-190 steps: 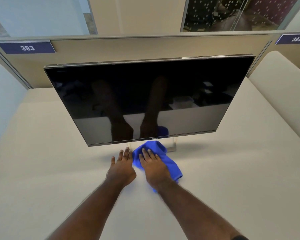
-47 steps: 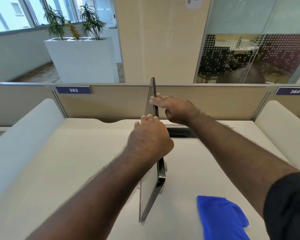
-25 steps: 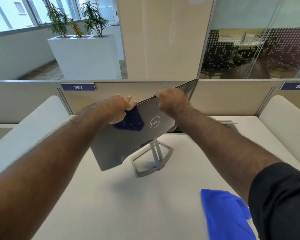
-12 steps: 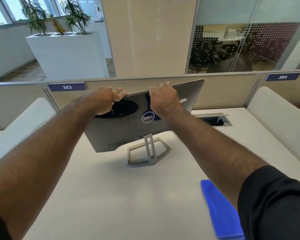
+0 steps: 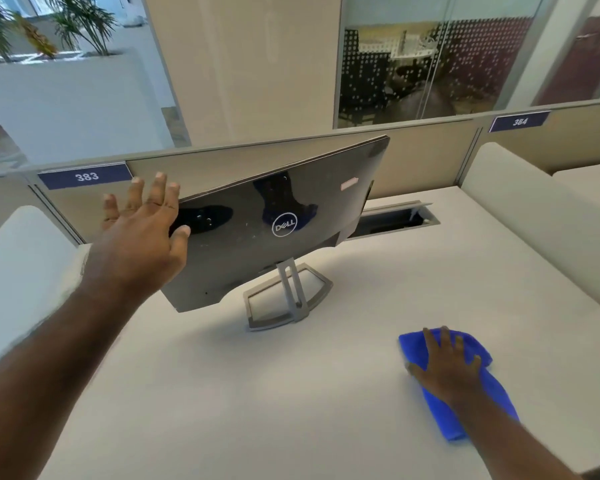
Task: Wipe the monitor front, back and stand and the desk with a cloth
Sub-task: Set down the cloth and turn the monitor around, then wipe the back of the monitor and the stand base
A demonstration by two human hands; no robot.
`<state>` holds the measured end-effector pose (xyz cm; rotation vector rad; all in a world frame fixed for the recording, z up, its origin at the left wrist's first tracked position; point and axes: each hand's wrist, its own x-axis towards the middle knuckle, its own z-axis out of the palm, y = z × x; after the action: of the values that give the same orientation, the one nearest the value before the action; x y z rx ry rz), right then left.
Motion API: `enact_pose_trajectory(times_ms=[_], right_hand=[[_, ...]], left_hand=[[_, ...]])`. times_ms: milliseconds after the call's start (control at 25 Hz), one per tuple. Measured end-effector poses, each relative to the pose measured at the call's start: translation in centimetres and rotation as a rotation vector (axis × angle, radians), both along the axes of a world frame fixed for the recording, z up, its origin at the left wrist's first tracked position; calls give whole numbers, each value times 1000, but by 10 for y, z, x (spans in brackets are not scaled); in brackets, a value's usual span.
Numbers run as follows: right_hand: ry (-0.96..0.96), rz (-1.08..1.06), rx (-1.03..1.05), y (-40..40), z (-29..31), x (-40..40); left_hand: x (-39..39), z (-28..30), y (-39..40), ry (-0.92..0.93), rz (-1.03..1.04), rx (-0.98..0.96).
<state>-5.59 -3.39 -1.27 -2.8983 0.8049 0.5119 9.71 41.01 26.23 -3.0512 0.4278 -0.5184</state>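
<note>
The black monitor stands with its glossy back and round logo towards me, tilted, on a grey open-frame stand in the middle of the pale desk. My left hand is raised at the monitor's left edge with fingers spread and holds nothing; whether the thumb touches the back I cannot tell. A blue cloth lies on the desk at the front right. My right hand rests palm down on the cloth and presses it to the desk.
An open cable hatch is cut into the desk behind the monitor's right side. A beige partition with number plates closes the far edge. Padded white dividers bound the desk on both sides.
Both hands have let go of the monitor's top edge. The right hand has dropped onto the blue cloth at the front right. The left hand now hovers open at the monitor's left edge.
</note>
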Motion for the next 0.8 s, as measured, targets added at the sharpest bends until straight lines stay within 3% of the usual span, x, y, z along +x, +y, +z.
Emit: enact_pose_trajectory(times_ms=[120,240,360,400,440,520,640,720,800], right_hand=[[13,-37,-46,11,-29,-23],[-20,4,-95,20,-20,-25],[-115,-201,15,7,-17,-34],[-88,-213,-48,4,-18,-39],[-69,-195,-99,4,-21,-38],[-136,-195,32,-8,-27,-31],[-125,-142,-70,-7,-40,-44],[-82,-141,29,-14,-32,-39],[-183,-229,274,-21,-5,-33]], left_hand=[[-2,-6,9,7,73,6],[-3,-8,14,3,68,-14],[-5,-9,17,14,50,-57],[-6,-9,18,17,48,-69],[-6,-9,18,18,49,-78],[-7,-10,17,24,57,-95],[-9,-11,14,35,90,-95],[-10,-11,12,41,111,-98],[-11,-11,8,49,131,-109]])
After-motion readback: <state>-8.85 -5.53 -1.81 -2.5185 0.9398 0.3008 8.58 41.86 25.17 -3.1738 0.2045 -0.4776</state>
